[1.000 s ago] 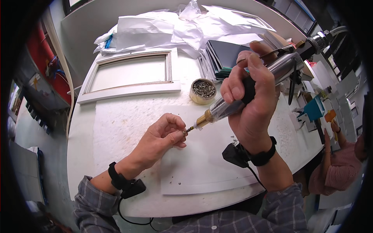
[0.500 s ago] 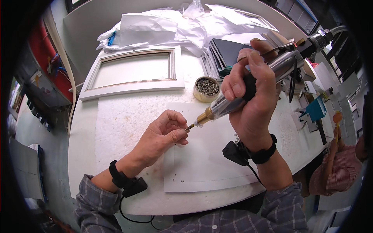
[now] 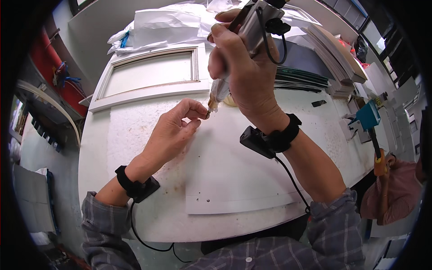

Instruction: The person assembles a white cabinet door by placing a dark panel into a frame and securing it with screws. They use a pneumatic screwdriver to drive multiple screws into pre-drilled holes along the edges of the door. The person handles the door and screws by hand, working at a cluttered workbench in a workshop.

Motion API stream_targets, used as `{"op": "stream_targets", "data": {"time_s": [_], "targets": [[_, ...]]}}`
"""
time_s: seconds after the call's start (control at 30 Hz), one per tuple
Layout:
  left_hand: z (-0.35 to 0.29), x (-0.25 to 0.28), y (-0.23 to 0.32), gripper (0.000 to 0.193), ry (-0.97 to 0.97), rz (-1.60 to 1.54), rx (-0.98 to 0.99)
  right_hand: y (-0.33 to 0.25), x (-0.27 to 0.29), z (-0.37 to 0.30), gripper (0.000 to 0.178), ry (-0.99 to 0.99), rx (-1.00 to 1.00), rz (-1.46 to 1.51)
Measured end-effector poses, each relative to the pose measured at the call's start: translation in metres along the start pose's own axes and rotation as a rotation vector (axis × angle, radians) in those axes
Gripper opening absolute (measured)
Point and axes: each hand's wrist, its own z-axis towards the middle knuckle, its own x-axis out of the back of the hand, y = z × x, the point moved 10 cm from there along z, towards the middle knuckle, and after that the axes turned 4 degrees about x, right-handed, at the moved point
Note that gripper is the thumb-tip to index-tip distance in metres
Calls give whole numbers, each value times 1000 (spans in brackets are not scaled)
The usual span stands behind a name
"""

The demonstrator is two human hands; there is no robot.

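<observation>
Two hands meet at the tip of a silver tool

The right hand [image 3: 247,69] is wrapped tight round a silver tool [image 3: 254,35]. The tool leans over the tabletop [image 3: 202,227], and its gold tip [image 3: 212,104] points down and a bit to the left. The left hand [image 3: 173,130] is right at that tip. Its thumb and first finger are bent in close, nearly shut. A tiny dark bit [image 3: 208,115] of metal is at the end of the finger, just under the tool. It is too small to see well, and I cannot tell if the left hand pinches it or only touches it.

Under the hands lies a flat white board [image 3: 245,175]. Two small dots [image 3: 208,200] show near its front edge, on the left. A white frame [image 3: 148,96] lies behind the left hand. A pot [image 3: 230,100] peeks out beside the right hand, mostly hidden. Dark sheets [image 3: 303,80] are piled farther right, next to brown boards [image 3: 336,57]. White paper [image 3: 167,26] is heaped at the back. Both wrists have black straps [image 3: 129,181]. Far to the right, a person [image 3: 393,191] in a striped top has a hand by an orange thing [image 3: 380,165]
</observation>
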Motion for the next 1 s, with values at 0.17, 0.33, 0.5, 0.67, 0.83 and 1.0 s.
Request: {"op": "stream_targets", "data": {"time_s": [0.17, 0.33, 0.5, 0.67, 0.83, 1.0], "targets": [[7, -4, -6, 24, -28, 89, 52, 26, 4, -2, 20, 22, -12, -36], [6, -5, -11, 26, -40, 91, 76, 36, 5, -5, 20, 18, -36, -52], [7, -5, -13, 27, -48, 59, 95, 34, 4, -4, 19, 15, -16, -42], [8, -5, -14, 28, -66, 41, 101, 35, -1, -5, 19, -21, -11, -38], [8, -4, -11, 33, -71, 86, 75, 37, -3, -5, 18, -57, -20, -62], [-16, -12, 14, 41, 3, 705, -249, 42, -8, -6, 12, -103, -60, -49]]}}
